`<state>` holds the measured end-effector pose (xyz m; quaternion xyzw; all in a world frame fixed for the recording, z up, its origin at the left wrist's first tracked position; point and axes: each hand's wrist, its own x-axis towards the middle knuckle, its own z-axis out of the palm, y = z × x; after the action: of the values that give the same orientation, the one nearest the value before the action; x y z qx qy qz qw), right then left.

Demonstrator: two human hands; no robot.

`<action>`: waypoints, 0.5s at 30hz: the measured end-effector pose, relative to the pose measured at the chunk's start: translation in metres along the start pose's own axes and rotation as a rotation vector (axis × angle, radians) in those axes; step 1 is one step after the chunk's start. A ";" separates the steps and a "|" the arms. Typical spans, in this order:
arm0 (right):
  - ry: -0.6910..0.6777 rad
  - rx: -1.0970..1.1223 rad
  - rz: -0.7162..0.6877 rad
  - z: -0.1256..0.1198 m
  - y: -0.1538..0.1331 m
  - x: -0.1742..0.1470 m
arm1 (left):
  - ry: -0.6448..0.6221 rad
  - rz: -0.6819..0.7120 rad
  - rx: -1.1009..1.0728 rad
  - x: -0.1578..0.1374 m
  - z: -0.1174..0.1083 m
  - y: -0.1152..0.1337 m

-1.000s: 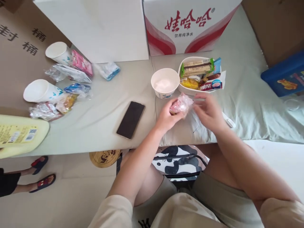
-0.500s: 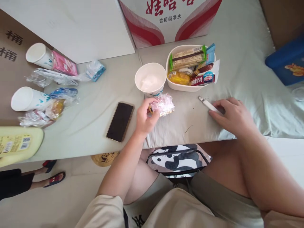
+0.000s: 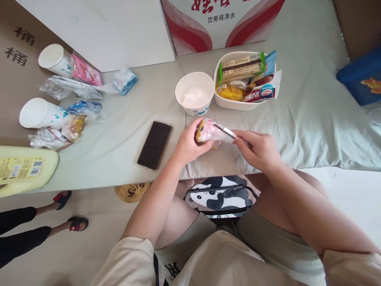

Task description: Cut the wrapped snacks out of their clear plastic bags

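Observation:
My left hand [image 3: 189, 143] is closed around a small pink-and-yellow packet [image 3: 206, 132] in shiny clear wrap, tilted above the cloth. My right hand [image 3: 258, 149] grips a slim white utility knife [image 3: 229, 132]. Its narrow dark blade points left and meets the packet's upper right side, though I cannot tell whether it has pierced the wrap. Just behind the packet stands a white paper cup [image 3: 195, 93] with something whitish inside. A white tub [image 3: 238, 104] of wrapped snacks sits to the right of the cup.
A black phone [image 3: 154, 145] lies left of my hands. Farther left are two tipped paper cups [image 3: 44, 113], wrapped snacks [image 3: 76, 125] and a pale yellow container [image 3: 24, 169]. Big boxes [image 3: 222, 33] line the back. Another person's feet [image 3: 77, 223] show on the floor.
My right hand has picked the knife up from the cloth and brought it left to the packet. My left hand has lifted and turned the packet.

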<state>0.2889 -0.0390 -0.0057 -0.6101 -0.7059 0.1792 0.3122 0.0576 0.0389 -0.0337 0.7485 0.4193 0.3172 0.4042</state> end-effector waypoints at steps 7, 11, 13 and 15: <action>0.021 -0.088 -0.085 0.018 -0.005 0.002 | 0.009 -0.031 -0.061 -0.001 0.000 0.003; 0.040 -0.074 -0.046 0.018 -0.004 0.001 | 0.056 -0.030 -0.210 0.001 0.000 -0.001; 0.039 -0.074 -0.037 0.016 -0.003 0.001 | 0.073 -0.024 -0.259 0.002 -0.001 -0.003; 0.037 -0.084 -0.036 0.013 -0.002 0.000 | 0.093 -0.019 -0.295 0.002 -0.003 -0.005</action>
<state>0.2789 -0.0376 -0.0141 -0.6132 -0.7176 0.1324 0.3026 0.0540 0.0439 -0.0363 0.6616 0.3935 0.4056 0.4929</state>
